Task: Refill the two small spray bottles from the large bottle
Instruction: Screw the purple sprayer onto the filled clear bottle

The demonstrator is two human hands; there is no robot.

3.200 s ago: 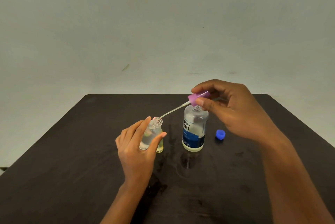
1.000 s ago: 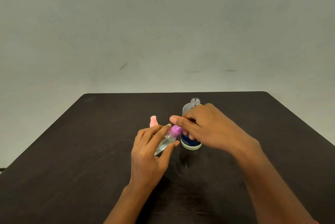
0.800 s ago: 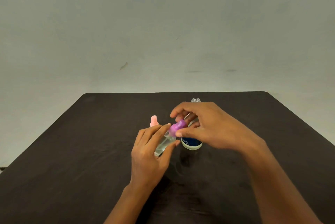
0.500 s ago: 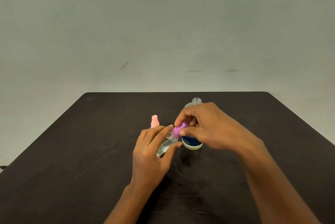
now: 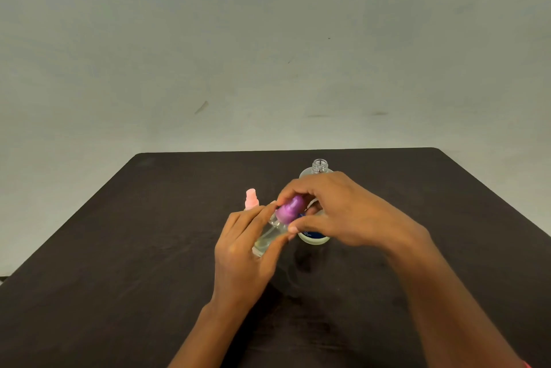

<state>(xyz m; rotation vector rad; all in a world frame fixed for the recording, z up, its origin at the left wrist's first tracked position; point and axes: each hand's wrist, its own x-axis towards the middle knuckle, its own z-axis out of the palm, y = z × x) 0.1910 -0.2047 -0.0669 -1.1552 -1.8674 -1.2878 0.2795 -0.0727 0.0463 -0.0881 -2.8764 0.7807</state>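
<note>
Your right hand (image 5: pixel 343 212) sits right in front of the large bottle (image 5: pixel 320 165) and blocks most of its body. Only the uncapped neck on top and a sliver of the base show. Just left of the large bottle, the pink-capped spray bottle (image 5: pixel 251 199) stands upright on the dark table (image 5: pixel 119 248), partly hidden behind your left hand (image 5: pixel 244 254). Between those two, the small spray bottle (image 5: pixel 269 235) is tilted. Its long axis runs from the base, low and away from the large bottle, up to the purple cap (image 5: pixel 290 208), which leans toward it. Your left hand wraps the clear body, thumb underneath. Your right hand pinches the purple cap at the upper end.
</note>
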